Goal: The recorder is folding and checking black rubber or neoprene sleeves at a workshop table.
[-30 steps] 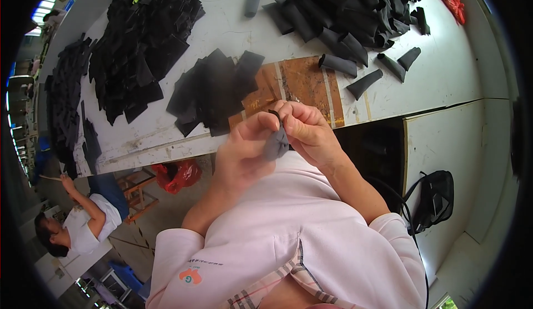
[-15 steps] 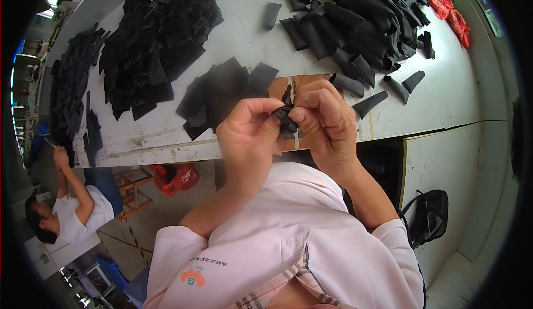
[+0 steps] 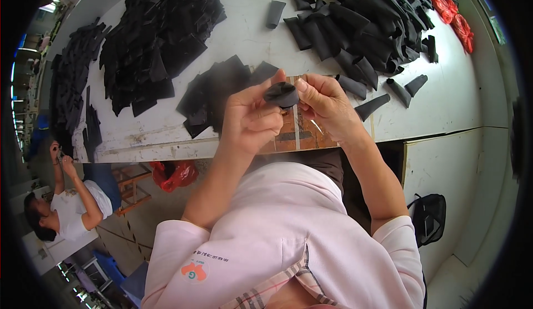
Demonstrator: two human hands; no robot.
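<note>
Between my two hands, just over the table's front edge, is a short black fabric tube [image 3: 282, 97], its round opening tipped up toward me. My left hand [image 3: 252, 115] is closed around its left side. At the right rim, the thumb and fingers of my right hand [image 3: 327, 101] pinch the fabric. Behind my left hand lies a small stack of flat black pieces [image 3: 211, 95]. Several finished-looking black tubes [image 3: 372, 106] lie just beyond my right hand. A brown patch [image 3: 308, 134] on the tabletop shows below the held tube.
A large heap of flat black pieces [image 3: 150, 48] covers the left of the white table [image 3: 244, 37]; a heap of black tubes [image 3: 361, 26] fills the far right. Red plastic bags [image 3: 452, 18] sit at the right edge. Another person [image 3: 72, 206] works at the left.
The bunched black piece has opened into a round tube. My left hand has turned and now cups it from the side; my right hand has shifted slightly to the rim.
</note>
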